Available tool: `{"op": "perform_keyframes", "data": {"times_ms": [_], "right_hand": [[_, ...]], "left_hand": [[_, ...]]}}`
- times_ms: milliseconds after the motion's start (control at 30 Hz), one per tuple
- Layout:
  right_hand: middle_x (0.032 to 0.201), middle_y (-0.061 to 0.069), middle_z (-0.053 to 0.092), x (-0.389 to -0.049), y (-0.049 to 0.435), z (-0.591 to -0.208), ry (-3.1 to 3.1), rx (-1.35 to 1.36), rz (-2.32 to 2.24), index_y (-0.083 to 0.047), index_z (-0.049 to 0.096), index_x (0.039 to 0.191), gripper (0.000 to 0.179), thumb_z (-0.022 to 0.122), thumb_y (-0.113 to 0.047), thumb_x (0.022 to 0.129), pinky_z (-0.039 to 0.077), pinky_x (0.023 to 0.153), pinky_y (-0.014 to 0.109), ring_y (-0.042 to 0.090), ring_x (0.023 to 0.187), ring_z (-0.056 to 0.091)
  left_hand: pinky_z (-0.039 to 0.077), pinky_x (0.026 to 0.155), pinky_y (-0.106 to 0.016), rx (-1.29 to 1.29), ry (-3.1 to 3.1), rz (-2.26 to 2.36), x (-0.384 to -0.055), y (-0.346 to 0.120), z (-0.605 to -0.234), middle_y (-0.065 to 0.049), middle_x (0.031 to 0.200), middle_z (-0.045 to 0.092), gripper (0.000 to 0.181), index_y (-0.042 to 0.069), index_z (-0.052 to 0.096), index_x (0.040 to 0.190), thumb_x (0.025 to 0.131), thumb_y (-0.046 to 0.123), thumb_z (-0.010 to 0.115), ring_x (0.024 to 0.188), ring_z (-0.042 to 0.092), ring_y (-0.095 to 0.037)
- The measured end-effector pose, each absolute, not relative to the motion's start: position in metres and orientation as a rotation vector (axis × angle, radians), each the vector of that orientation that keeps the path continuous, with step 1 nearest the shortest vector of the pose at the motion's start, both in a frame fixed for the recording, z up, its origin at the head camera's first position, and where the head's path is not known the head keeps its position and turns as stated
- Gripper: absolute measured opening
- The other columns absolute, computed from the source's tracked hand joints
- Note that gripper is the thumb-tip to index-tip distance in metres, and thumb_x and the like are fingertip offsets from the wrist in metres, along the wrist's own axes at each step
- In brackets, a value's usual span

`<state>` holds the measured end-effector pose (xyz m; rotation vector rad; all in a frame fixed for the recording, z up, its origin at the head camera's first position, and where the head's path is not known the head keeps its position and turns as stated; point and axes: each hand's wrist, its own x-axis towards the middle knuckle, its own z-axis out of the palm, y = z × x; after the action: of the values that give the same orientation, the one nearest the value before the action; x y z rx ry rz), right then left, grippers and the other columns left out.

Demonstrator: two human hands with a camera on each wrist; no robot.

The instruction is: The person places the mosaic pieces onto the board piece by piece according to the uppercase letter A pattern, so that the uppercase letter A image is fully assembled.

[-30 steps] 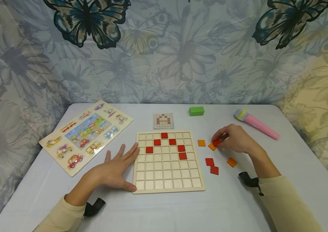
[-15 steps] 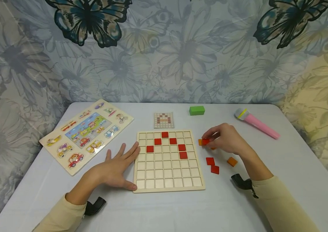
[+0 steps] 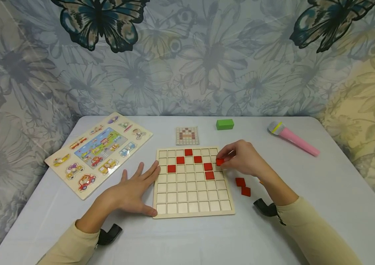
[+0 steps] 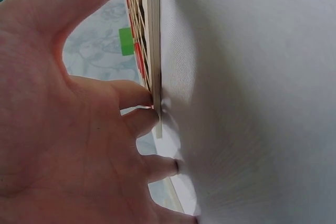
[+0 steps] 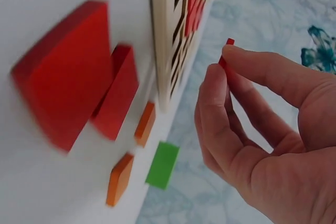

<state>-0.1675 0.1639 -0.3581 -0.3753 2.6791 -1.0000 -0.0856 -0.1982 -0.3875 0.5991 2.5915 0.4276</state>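
Between thumb and fingertips my right hand (image 3: 242,158) pinches a red square tile (image 3: 220,162), held over the right edge of a wooden grid board (image 3: 194,216). Several red tiles fill cells in the board's upper rows, one of them a red tile (image 3: 188,152) in the top row. My left hand (image 3: 129,193) lies with fingers spread at the board's left side, its thumb and a fingertip touching the edge. Two loose red tiles (image 3: 243,187) lie right of the board. In the right wrist view, orange tiles (image 5: 120,180) show on the table; the head view mostly hides them.
A small pattern card (image 3: 187,136) lies behind the board, with a green block (image 3: 224,124) to its right. A pink toy microphone (image 3: 295,140) is at the back right. On the left sits a picture puzzle board (image 3: 99,154), close to my left hand.
My right hand has moved left with the red tile, from above the orange tiles to the board's right edge. The left hand stays in place.
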Motion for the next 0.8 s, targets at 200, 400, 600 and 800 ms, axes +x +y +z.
{"op": "perform_keyframes", "data": {"times_ms": [200, 400, 600, 800], "right_hand": [[0.091, 0.003, 0.076, -0.165, 0.148, -0.357, 2.616, -0.406, -1.053, -0.012, 0.083, 0.098, 0.02, 0.088, -0.009, 0.079, 0.052, 0.076, 0.032, 0.018, 0.082, 0.066], [0.09, 0.003, 0.076, -0.164, 0.129, -0.357, 2.544, -0.41, -1.091, -0.013, 0.083, 0.097, 0.021, 0.086, -0.005, 0.078, 0.055, 0.074, 0.031, 0.018, 0.082, 0.066], [0.088, 0.002, 0.076, -0.161, 0.11, -0.356, 2.494, -0.42, -1.101, -0.014, 0.083, 0.095, 0.024, 0.089, -0.003, 0.075, 0.056, 0.075, 0.031, 0.017, 0.081, 0.067], [0.091, 0.002, 0.077, -0.162, 0.093, -0.358, 2.396, -0.469, -1.129, -0.013, 0.083, 0.095, 0.025, 0.09, -0.001, 0.074, 0.056, 0.078, 0.031, 0.018, 0.085, 0.067]], "left_hand": [[0.0, 0.107, -0.09, 0.605, 2.586, 0.433, -0.085, -0.198, -0.386, -0.002, 0.178, -0.003, 0.128, 0.011, 0.013, 0.169, 0.074, 0.06, 0.086, 0.159, -0.002, -0.051], [-0.001, 0.107, -0.09, 0.61, 2.585, 0.435, -0.086, -0.199, -0.387, -0.002, 0.178, -0.004, 0.129, 0.011, 0.013, 0.169, 0.074, 0.061, 0.085, 0.159, -0.003, -0.051], [-0.001, 0.108, -0.089, 0.609, 2.581, 0.427, -0.086, -0.199, -0.386, -0.002, 0.178, -0.005, 0.128, 0.012, 0.012, 0.169, 0.075, 0.06, 0.085, 0.159, -0.004, -0.05], [0.0, 0.108, -0.09, 0.612, 2.581, 0.442, -0.086, -0.198, -0.384, -0.003, 0.178, -0.004, 0.128, 0.01, 0.013, 0.168, 0.075, 0.061, 0.085, 0.159, -0.002, -0.052]]}}
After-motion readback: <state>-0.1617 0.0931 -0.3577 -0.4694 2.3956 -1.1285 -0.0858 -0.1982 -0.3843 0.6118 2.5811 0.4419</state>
